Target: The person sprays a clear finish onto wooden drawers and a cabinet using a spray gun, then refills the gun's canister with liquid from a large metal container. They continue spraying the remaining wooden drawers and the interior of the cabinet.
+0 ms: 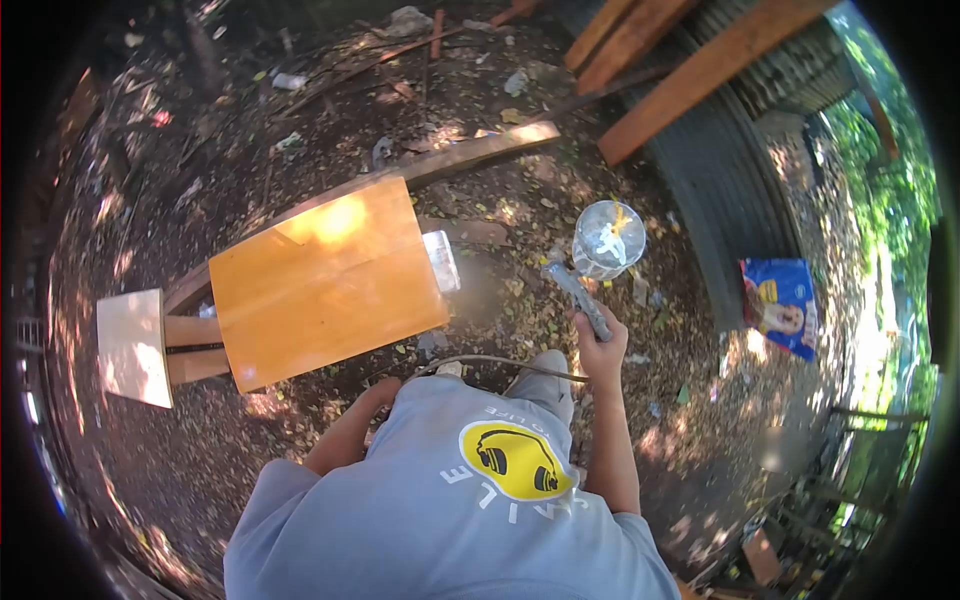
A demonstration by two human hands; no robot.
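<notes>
My right hand (602, 347) is closed around a grey, stained, stick-like tool (582, 300) whose far end points up and left. What kind of tool it is I cannot make out. Just beyond its tip stands a clear plastic bucket (608, 240) with white and yellow matter in it. Near my waist is my left hand (384, 391), its fingers hidden by the grey shirt. An orange-coloured board (330, 285) lies ahead of it to the left. A thin curved rod or cord (500, 361) runs across in front of my body.
A pale board (135, 347) lies at the far left, beside wooden pieces (195, 348). Behind the orange board rests a long timber (480, 150). Reddish beams (700, 85) and corrugated metal sheeting (735, 200) stand upper right, with a blue dog-picture bag (782, 305) below.
</notes>
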